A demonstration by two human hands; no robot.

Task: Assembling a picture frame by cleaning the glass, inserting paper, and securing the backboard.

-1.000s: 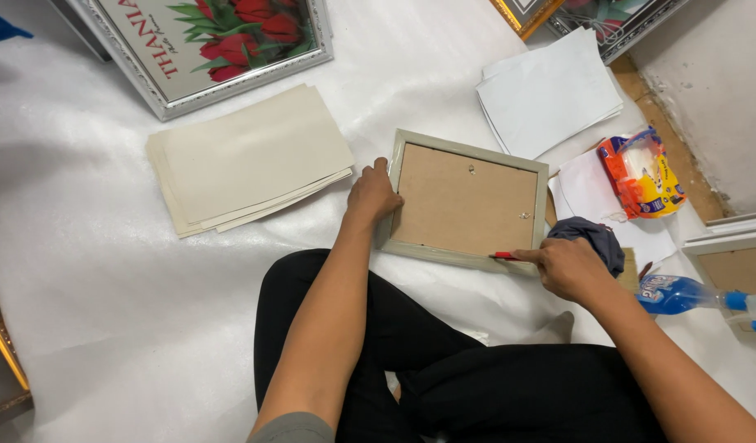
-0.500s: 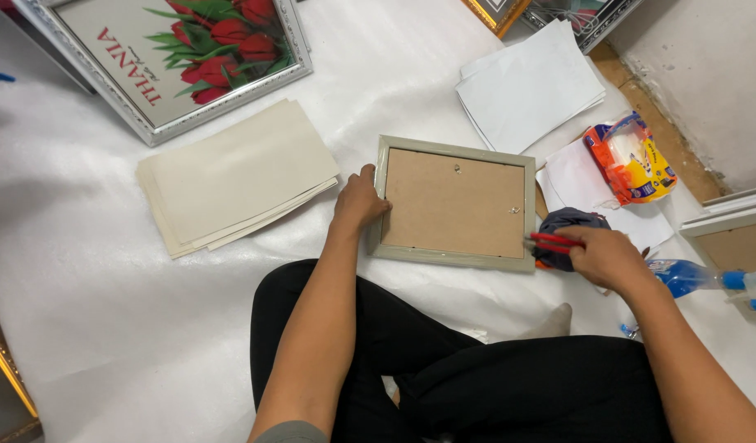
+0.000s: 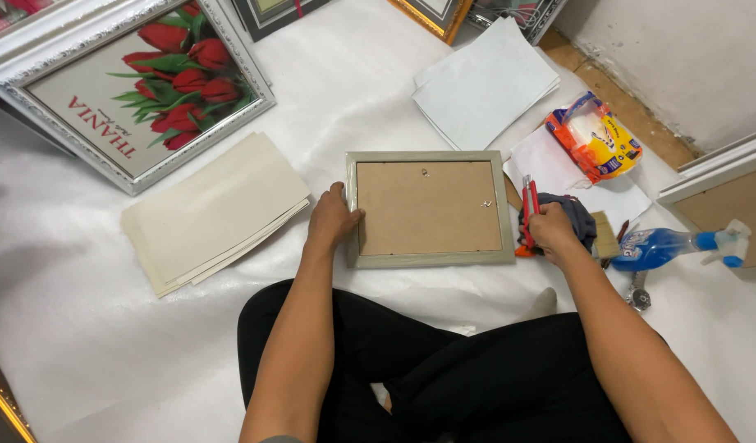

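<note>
**A:** ok so what's changed from half a second back? Person is sitting on the floor in black trousers [image 3: 444,369], same as before.

**B:** mostly the right hand [image 3: 550,234]. It's moved from the frame's bottom right corner up its right side, just beside the edge, fingers curled around a red-handled tool [image 3: 527,215] and resting on a dark cloth [image 3: 577,217]. Left hand [image 3: 331,220] hasn't budged: still on the left rim, thumb lying on the edge.

**A:** and the frame?

**B:** small picture frame [image 3: 430,208], face down right in front of the knees. Pale grey-green border, brown backing board, tiny hanger at the top, a clip near the right.

**A:** surroundings?

**B:** white sheet [image 3: 91,344] over the floor. Blue spray bottle [image 3: 669,246] to the right, cream boards [image 3: 218,209] stacked on the left. Further off: white paper [image 3: 489,82], an orange packet [image 3: 593,135], and a big silver frame with red tulips [image 3: 132,90].
</note>
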